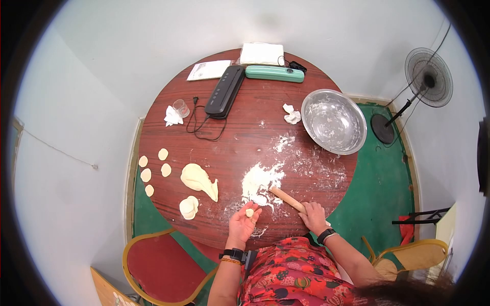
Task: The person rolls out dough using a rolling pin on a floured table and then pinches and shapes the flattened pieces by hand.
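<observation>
My left hand (242,225) is turned palm up at the near edge of the flour, its curled fingers holding a small piece of dough (249,212). The fingers of my right hand (313,218) close over the near end of a wooden rolling pin (287,198), whose far end lies at the flour. A patch of white flour (259,178) spreads on the table in front of both hands. To the left lie a large lump of dough (195,177) and a small stack of flat dough rounds (189,207). Several single rounds (146,175) are laid out farther left.
On the round wooden table (255,132) stand a metal bowl (334,122) at right, a black sealer-like machine (225,92) with its cord, a green long device (274,73), a glass (180,107) and crumpled tissues (292,115). Chairs (166,268) and a fan (429,79) surround it.
</observation>
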